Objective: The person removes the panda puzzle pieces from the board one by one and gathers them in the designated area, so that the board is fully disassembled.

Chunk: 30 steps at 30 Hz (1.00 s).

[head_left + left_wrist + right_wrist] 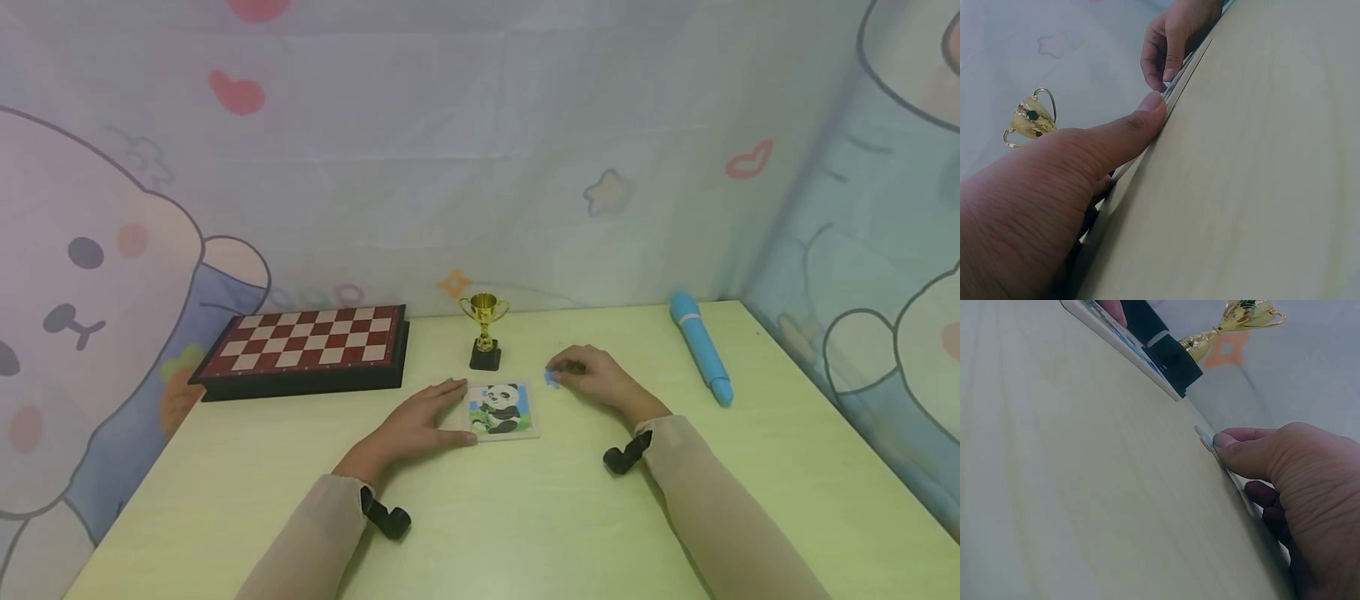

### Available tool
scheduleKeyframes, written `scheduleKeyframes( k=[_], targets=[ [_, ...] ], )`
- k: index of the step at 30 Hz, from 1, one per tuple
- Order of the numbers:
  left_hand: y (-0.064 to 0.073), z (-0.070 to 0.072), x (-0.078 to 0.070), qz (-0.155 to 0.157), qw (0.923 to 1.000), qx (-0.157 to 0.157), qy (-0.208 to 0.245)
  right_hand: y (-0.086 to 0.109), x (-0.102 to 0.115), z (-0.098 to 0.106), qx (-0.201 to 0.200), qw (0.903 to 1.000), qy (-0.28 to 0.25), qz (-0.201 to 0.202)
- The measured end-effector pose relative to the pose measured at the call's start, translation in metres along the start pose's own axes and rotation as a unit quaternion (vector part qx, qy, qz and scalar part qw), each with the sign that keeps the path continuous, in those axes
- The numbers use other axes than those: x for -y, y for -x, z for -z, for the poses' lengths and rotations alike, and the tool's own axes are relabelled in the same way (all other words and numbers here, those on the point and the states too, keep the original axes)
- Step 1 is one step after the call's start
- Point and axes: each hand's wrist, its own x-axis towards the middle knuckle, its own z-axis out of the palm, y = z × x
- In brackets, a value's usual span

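Observation:
A square panda puzzle (498, 410) in a pale frame lies flat at the middle of the table. My left hand (416, 423) rests at its left side, fingers fairly straight near the far left corner and thumb on the near left corner. To the right of the puzzle, my right hand (595, 379) pinches a small blue puzzle piece (552, 378) between thumb and forefinger. The right wrist view shows this thin piece (1205, 439) tilted at the tabletop, its lower part near the surface. In the left wrist view my left thumb (1141, 119) lies along the frame's near edge.
Behind the puzzle stands a gold trophy cup (485, 332) on a black base. A red-and-white chessboard box (303, 350) lies at the back left. At the right lies a blue, thick pen-shaped object (701, 348). A printed cloth (480, 167) hangs behind the table.

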Motion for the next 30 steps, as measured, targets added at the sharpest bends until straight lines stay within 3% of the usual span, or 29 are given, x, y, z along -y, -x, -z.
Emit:
scheduleKeyframes(
  k=[14, 25, 30],
  targets=[
    [0.0006, -0.0012, 0.0008, -0.001, 0.9999, -0.01, -0.003, -0.0008, 0.0009, -0.0007, -0.004, 0.9993, -0.007, -0.035],
    [0.0011, -0.0026, -0.0007, 0.001, 0.9997, -0.021, 0.009, 0.0006, 0.0007, -0.002, -0.005, 0.9991, -0.016, -0.039],
    [-0.0013, -0.0033, 0.0011, 0.003, 0.9997, -0.024, -0.004, -0.0025, 0.0061, -0.0074, -0.039, 0.9989, -0.024, -0.014]
  ],
)
